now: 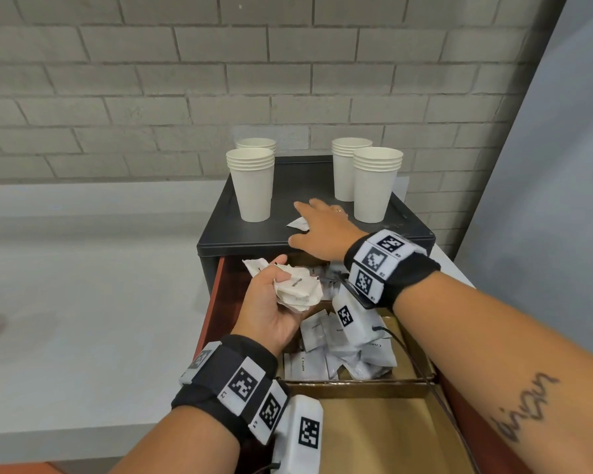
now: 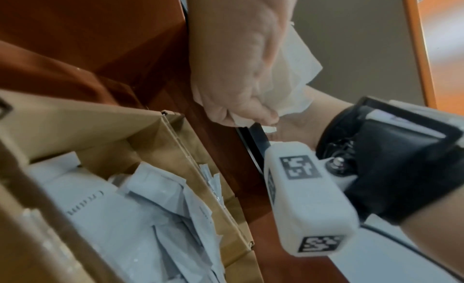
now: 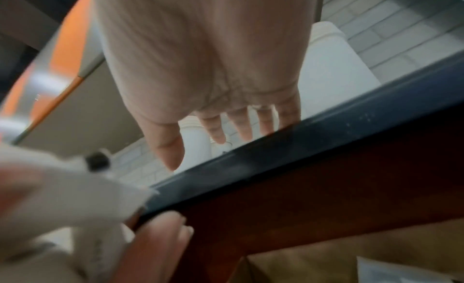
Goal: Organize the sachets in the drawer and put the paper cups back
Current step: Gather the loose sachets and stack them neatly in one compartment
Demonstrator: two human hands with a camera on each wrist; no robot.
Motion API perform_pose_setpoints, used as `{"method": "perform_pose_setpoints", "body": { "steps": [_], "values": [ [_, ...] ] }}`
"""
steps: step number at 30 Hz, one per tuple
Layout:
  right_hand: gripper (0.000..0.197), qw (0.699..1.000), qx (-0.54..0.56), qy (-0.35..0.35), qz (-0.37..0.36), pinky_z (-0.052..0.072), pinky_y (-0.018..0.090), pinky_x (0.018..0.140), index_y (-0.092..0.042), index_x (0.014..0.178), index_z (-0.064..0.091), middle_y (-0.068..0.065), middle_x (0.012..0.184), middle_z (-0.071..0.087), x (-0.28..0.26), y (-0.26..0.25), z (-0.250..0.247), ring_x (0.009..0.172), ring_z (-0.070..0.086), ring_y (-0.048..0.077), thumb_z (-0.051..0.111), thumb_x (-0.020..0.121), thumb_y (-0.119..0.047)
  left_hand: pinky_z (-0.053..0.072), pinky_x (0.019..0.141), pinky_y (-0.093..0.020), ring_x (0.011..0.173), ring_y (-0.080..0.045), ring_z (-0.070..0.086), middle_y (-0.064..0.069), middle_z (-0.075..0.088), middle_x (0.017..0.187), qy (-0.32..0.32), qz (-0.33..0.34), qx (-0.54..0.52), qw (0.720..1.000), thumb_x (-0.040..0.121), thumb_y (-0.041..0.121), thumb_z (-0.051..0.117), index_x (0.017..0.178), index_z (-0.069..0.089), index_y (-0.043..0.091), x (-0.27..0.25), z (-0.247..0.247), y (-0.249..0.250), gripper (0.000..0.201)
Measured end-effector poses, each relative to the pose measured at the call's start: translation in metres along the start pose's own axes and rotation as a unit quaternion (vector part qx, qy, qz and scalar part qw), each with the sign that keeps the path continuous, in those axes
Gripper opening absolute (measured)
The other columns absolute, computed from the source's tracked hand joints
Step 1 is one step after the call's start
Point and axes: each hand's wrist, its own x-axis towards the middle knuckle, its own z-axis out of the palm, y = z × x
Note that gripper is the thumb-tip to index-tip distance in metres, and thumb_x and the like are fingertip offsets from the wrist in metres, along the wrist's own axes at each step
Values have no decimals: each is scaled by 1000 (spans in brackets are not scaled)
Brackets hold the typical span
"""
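Observation:
My left hand [image 1: 271, 302] hovers over the open drawer [image 1: 216, 295] and grips a bunch of white sachets [image 1: 297, 290]; the same bunch of sachets [image 2: 291, 72] shows crumpled in my left hand [image 2: 233, 72] in the left wrist view. My right hand [image 1: 317, 225] reaches over the black cabinet top [image 1: 240, 234] with fingers spread and straight, above a lone white sachet [image 1: 298, 223]. In the right wrist view my right hand [image 3: 226, 118] is open with nothing in it. More sachets [image 1: 339, 350] fill a cardboard compartment [image 1: 356, 384]. Paper cup stacks stand left [image 1: 252, 183] and right [image 1: 374, 183] on the cabinet.
Grey brick wall behind the cabinet. A pale counter [image 1: 83, 285] spreads to the left. A brown cardboard divider section [image 1: 391, 436] lies nearer me in the drawer. A cable [image 1: 421, 367] runs from the right wrist camera across the drawer.

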Motion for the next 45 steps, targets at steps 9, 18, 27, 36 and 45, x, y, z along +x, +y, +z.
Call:
{"method": "perform_pose_setpoints", "body": {
  "steps": [9,18,27,36,45],
  "values": [
    [36,996,55,70,-32,40,27,85,-17,118,58,6,121,58,-3,1,1,108,54,22,66,85,-26,53,74,-48,90,-32,57,-17,53,98,11,-6,16,1000,85,-4,37,102,56,14,3,-1,0,31],
    [28,992,63,99,-52,39,22,75,-17,112,61,4,106,59,-21,0,-3,89,51,16,59,85,-8,52,66,-47,102,-35,56,-18,54,103,18,-10,31,999,85,-4,39,105,57,15,1,-1,0,33],
    [28,925,369,84,38,54,37,85,-17,100,56,-1,99,56,-71,6,8,97,55,18,60,79,1,54,68,-45,96,-34,62,-19,59,108,1,-12,28,1000,87,1,44,113,55,14,-3,-1,0,31],
    [42,881,463,-7,102,53,33,77,-16,128,51,5,105,52,-80,-7,16,95,56,23,35,93,1,56,64,-43,80,-31,65,-19,63,108,-43,-51,-2,998,92,23,46,124,53,13,-8,-1,2,34],
    [26,749,647,-40,138,53,30,74,-18,109,54,13,112,55,-85,-3,26,87,58,21,39,93,-4,55,66,-43,104,-34,64,-21,62,121,-19,-73,44,996,92,18,49,126,51,9,-5,-4,1,35]
  ]
}}
